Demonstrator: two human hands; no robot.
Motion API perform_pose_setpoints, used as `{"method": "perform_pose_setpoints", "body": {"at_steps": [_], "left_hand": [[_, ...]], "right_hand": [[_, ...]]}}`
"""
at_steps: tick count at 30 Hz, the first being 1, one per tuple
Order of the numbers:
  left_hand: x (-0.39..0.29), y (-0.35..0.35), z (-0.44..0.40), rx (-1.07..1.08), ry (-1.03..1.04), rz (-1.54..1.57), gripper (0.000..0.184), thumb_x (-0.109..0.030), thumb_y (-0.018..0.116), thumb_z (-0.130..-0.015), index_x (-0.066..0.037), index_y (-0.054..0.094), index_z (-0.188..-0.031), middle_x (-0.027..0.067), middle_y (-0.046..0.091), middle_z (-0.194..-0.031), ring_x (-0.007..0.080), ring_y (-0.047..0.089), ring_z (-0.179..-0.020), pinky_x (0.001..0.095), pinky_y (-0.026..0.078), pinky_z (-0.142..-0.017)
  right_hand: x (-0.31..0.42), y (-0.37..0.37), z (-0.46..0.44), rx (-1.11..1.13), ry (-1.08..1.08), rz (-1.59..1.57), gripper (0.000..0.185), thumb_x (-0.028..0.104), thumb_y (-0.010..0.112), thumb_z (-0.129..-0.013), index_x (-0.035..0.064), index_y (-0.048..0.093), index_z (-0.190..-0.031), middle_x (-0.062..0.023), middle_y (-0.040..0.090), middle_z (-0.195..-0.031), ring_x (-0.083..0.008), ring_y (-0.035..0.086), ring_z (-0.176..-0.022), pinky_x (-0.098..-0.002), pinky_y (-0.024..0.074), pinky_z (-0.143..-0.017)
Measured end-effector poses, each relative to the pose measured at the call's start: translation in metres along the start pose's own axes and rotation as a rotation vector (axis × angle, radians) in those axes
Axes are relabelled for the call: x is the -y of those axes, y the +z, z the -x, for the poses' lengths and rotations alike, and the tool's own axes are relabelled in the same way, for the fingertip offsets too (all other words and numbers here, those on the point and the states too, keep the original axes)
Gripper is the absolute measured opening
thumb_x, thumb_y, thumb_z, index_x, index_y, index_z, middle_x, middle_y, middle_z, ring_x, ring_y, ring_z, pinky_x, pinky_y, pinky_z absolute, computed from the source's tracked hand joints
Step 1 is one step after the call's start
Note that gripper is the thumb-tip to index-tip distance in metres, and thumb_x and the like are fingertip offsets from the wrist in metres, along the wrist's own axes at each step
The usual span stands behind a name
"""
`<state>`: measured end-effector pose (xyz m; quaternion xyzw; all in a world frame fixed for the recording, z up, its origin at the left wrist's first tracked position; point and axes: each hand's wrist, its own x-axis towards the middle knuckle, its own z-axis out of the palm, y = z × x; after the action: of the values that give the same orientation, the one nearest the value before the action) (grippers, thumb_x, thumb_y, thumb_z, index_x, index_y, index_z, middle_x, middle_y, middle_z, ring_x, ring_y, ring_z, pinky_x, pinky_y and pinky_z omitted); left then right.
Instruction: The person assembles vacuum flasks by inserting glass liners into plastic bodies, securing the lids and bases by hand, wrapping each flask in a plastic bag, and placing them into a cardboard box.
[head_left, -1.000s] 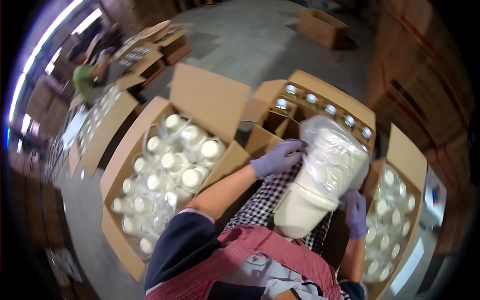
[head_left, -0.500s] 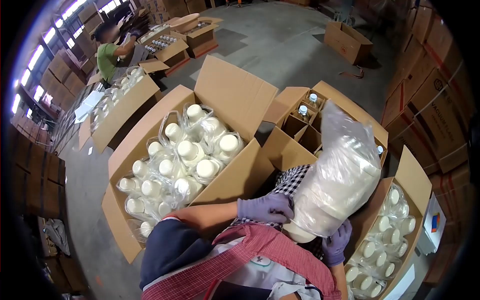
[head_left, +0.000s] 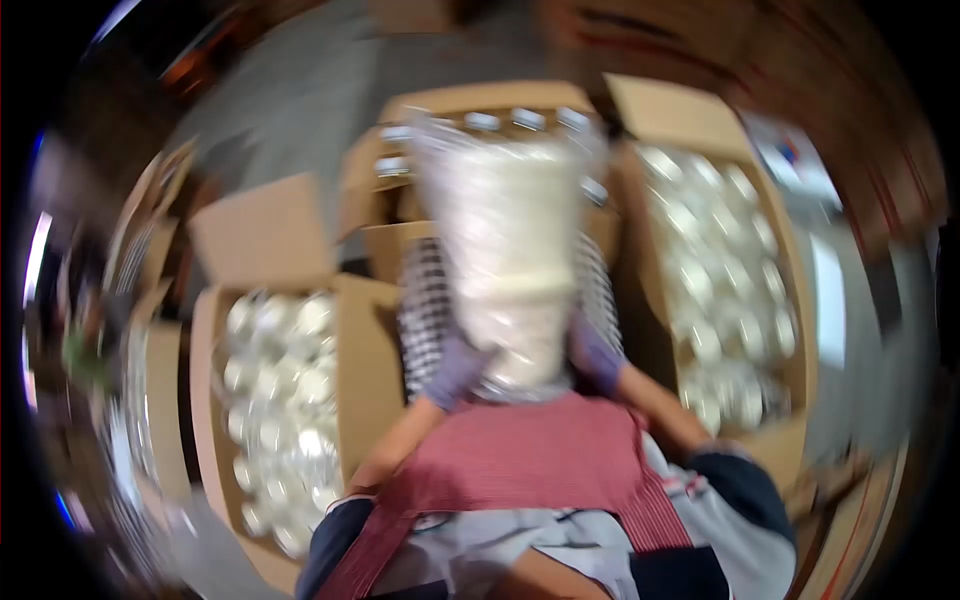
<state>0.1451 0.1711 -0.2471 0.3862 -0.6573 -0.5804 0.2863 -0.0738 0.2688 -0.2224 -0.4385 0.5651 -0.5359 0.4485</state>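
A large clear plastic bag (head_left: 515, 260) stands upright in front of my chest, with a bulky cream-white cylindrical thing inside, wider at a ridge partway down. My left hand (head_left: 460, 368), in a purple glove, grips the bag's lower left side. On the opposite side my right hand (head_left: 594, 352), gloved alike, is closed against it. Some fingers are hidden behind the bag, and motion blurs the view. Black-and-white checked cloth (head_left: 420, 310) shows on both sides of the bag. Behind it is a divided carton (head_left: 395, 245) of bottles with pale caps.
At the left stands an open carton (head_left: 365, 350) full of cream-white bottle-shaped items in plastic. Another open carton (head_left: 790, 400) at the right holds similar wrapped items. White sheets (head_left: 828, 300) lie beyond it. Stacked boxes (head_left: 700, 50) blur at the upper right.
My view has swung right, toward the divided carton. The bag has gone from tilted to upright before me, and both hands now hold its lower sides.
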Motion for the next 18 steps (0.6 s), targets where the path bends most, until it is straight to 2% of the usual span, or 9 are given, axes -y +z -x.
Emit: {"method": "perform_pose_setpoints", "body": {"at_steps": [4,6,8,9,12,14,16,17,18], "left_hand": [[-0.031,0.025,-0.073,0.161,-0.058,0.153,0.078,-0.017,0.072,-0.083,0.000,0.031,-0.147,0.0165,0.047,-0.139,0.0272,0.049,-0.125,0.0378,0.042,-0.107],[-0.075,0.070,-0.099,0.378,-0.042,0.262,0.076,-0.021,0.069,-0.085,0.000,0.031,-0.148,0.0162,0.048,-0.139,0.0268,0.050,-0.125,0.0371,0.042,-0.107],[-0.120,0.124,-0.109,0.630,-0.028,0.335,0.074,-0.025,0.066,-0.088,-0.001,0.031,-0.148,0.0159,0.049,-0.139,0.0264,0.050,-0.125,0.0364,0.042,-0.107],[-0.140,0.152,-0.106,0.768,-0.024,0.354,0.073,-0.027,0.064,-0.089,-0.001,0.031,-0.148,0.0158,0.049,-0.138,0.0262,0.051,-0.124,0.0361,0.042,-0.106],[-0.188,0.227,-0.084,1.177,-0.028,0.353,0.070,-0.033,0.060,-0.093,-0.001,0.031,-0.149,0.0153,0.050,-0.138,0.0256,0.052,-0.124,0.0350,0.042,-0.106],[-0.201,0.255,-0.059,1.377,0.050,0.257,0.069,-0.036,0.057,-0.096,-0.002,0.031,-0.150,0.0150,0.051,-0.137,0.0252,0.052,-0.124,0.0344,0.042,-0.106],[-0.197,0.275,-0.042,1.366,0.328,0.127,0.070,-0.030,0.062,-0.094,-0.001,0.031,-0.150,0.0165,0.051,-0.139,0.0272,0.053,-0.126,0.0365,0.043,-0.105],[-0.175,0.282,-0.045,1.335,0.358,0.063,0.063,-0.020,0.065,-0.093,-0.001,0.039,-0.147,0.0159,0.051,-0.141,0.0248,0.051,-0.129,0.0344,0.037,-0.111],[-0.145,0.285,-0.053,1.259,0.405,-0.048,0.062,-0.022,0.067,-0.091,-0.001,0.042,-0.144,0.0179,0.053,-0.138,0.0272,0.053,-0.126,0.0358,0.041,-0.107]], "right_hand": [[0.101,-0.041,0.033,-0.042,-0.185,0.215,0.055,0.038,0.068,-0.086,0.0003,0.056,-0.124,-0.0240,0.059,-0.126,-0.0337,0.053,-0.121,-0.0456,0.0413,-0.103],[0.131,-0.079,0.073,-0.208,-0.445,0.957,0.066,0.045,0.075,-0.078,0.0002,0.055,-0.123,-0.0253,0.049,-0.137,-0.0373,0.043,-0.133,-0.0516,0.0337,-0.110],[0.130,-0.098,0.105,-0.365,-0.437,1.303,0.069,0.045,0.077,-0.076,-0.0007,0.055,-0.124,-0.0234,0.041,-0.146,-0.0403,0.033,-0.140,-0.0615,0.0254,-0.112],[0.120,-0.111,0.116,-0.503,-0.439,1.481,0.061,0.040,0.074,-0.081,0.0009,0.056,-0.125,-0.0210,0.044,-0.144,-0.0389,0.039,-0.136,-0.0551,0.0314,-0.112],[0.108,-0.142,0.177,-0.857,-0.643,0.985,0.042,0.016,0.074,-0.074,0.0028,0.062,-0.112,-0.0174,0.059,-0.122,-0.0378,0.054,-0.117,-0.0448,0.0456,-0.100],[0.089,-0.165,0.243,-0.888,-0.651,1.092,0.035,0.013,0.073,-0.076,0.0031,0.064,-0.108,-0.0161,0.063,-0.115,-0.0366,0.058,-0.110,-0.0416,0.0490,-0.095],[0.063,-0.166,0.306,-1.237,-0.331,1.042,0.025,0.013,0.072,-0.081,0.0034,0.065,-0.103,-0.0157,0.064,-0.107,-0.0354,0.061,-0.101,-0.0426,0.0505,-0.087],[0.062,-0.174,0.321,-1.342,-0.194,1.058,0.021,0.014,0.071,-0.083,0.0035,0.065,-0.101,-0.0153,0.065,-0.101,-0.0350,0.062,-0.095,-0.0429,0.0510,-0.082],[0.062,-0.181,0.335,-1.433,-0.046,1.065,0.018,0.014,0.071,-0.084,0.0037,0.066,-0.098,-0.0149,0.065,-0.096,-0.0345,0.063,-0.089,-0.0431,0.0515,-0.077]]}}
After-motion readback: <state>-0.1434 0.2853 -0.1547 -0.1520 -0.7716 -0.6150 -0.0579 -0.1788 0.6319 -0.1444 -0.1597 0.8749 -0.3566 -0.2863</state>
